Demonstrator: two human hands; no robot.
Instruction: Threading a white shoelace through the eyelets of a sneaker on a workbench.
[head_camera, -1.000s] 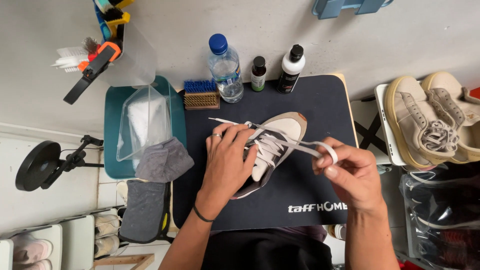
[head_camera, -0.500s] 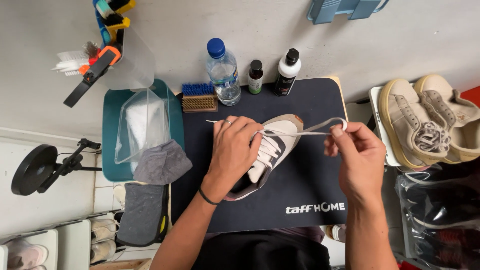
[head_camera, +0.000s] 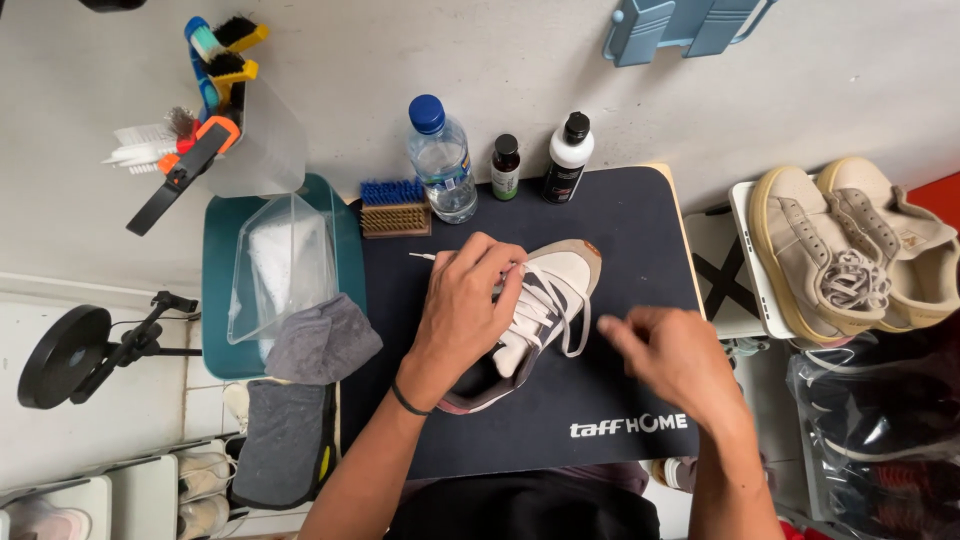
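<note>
- The brush cup (head_camera: 250, 150) stands at the far left against the wall, handles up, so I can pull a tool out without looking.
- The teal tray (head_camera: 215, 310) sits just beside the mat and holds a clear bag (head_camera: 285, 260) and a grey cloth (head_camera: 322, 340), wet and dirty bits kept off my work area.
- A small brush (head_camera: 395, 207), water bottle (head_camera: 441, 160) and two cleaner bottles (head_camera: 568, 158) line the mat's back edge, near but out of the way.
- My left hand (head_camera: 465, 310) lies flat over the shoe (head_camera: 535, 310), fingers curled down around the laced upper, pinning it so it won't slide on the dark mat (head_camera: 620, 390). The shoe lies mid-mat, toe pointing up and right.
- A lace (head_camera: 578, 325) loops loose off the shoe's right side; one tip pokes out left of my knuckles.
- My right hand (head_camera: 675, 355) hovers just right of the shoe, half open, fingers pointing at the loop. It is blurred; I can't tell whether it pinches the lace.
- A beige pair (head_camera: 850, 250) waits on a stand at far right, well apart.
</note>
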